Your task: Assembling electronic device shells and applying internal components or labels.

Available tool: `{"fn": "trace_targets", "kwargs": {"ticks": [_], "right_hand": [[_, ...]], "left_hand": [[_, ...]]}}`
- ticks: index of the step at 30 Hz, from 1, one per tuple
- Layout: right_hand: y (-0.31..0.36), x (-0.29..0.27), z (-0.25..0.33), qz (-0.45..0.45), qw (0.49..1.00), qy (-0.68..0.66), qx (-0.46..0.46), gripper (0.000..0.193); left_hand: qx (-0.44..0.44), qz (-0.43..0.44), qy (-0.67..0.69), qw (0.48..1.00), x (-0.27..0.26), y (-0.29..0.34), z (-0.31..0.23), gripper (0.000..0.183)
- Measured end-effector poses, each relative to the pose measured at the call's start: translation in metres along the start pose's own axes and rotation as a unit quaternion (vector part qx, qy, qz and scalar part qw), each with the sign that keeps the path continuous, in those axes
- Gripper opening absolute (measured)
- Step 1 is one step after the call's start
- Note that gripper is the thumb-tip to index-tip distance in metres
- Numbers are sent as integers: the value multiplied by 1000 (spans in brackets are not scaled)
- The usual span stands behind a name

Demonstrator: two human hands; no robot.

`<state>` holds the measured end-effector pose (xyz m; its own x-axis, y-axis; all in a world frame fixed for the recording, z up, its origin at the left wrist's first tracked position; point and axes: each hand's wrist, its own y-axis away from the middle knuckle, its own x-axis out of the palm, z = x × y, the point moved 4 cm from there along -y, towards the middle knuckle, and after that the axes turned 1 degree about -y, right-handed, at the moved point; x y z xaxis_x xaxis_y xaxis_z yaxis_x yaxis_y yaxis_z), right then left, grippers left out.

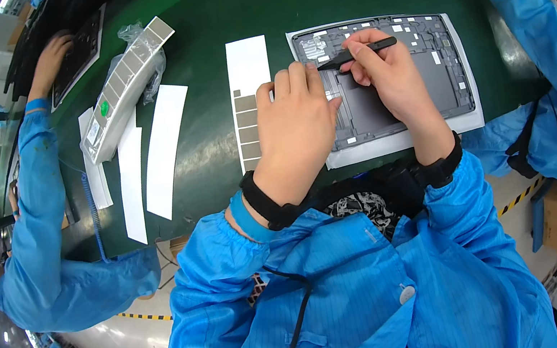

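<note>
A dark grey tablet-like casing (373, 104), fitted with small parts and white pads, lies on a white sheet (405, 144) before me. My right hand (388, 73) grips black tweezers (385, 43) over its upper left part, tips pointing left. Whether the tips pinch anything is too small to tell. My left hand (296, 124) lies palm down across the casing's left edge, fingers stretched out, thumb toward the casing. Partly under that hand is a white backing strip (248, 62) with grey-brown rectangular stickers (246, 119).
A long stack of sticker strips (126, 89) rests on crumpled clear plastic to the left. Blank white strips (168, 151) lie beside it on the green table (205, 76). A co-worker's arm (37, 190) reaches in at left; another's sleeve (532, 2) is at right.
</note>
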<state>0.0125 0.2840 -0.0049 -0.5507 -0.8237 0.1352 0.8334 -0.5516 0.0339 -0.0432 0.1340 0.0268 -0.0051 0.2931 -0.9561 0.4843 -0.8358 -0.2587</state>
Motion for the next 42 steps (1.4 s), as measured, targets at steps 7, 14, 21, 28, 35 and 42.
{"fn": "trace_targets", "kwargs": {"ticks": [7, 14, 21, 28, 35, 42], "right_hand": [[10, -3, 6, -83, 995, -15, -46, 17], [46, -28, 35, -147, 983, -98, -45, 20], [64, -10, 33, -63, 995, -72, 4, 19], [54, 68, 8, 35, 996, 72, -40, 14], [44, 87, -7, 36, 994, 101, -26, 13], [40, 91, -4, 21, 999, 46, -6, 15]], "left_hand": [[16, -21, -88, 996, 4, -5, -10, 43], [-23, -105, 65, 992, -32, 16, 6, 45], [-51, 79, 63, 994, -21, 100, 43, 61], [-56, 66, 83, 993, -15, 113, 24, 63], [-43, 48, 96, 993, -12, 115, 28, 62], [-45, 30, 100, 994, -12, 116, 30, 60]]}}
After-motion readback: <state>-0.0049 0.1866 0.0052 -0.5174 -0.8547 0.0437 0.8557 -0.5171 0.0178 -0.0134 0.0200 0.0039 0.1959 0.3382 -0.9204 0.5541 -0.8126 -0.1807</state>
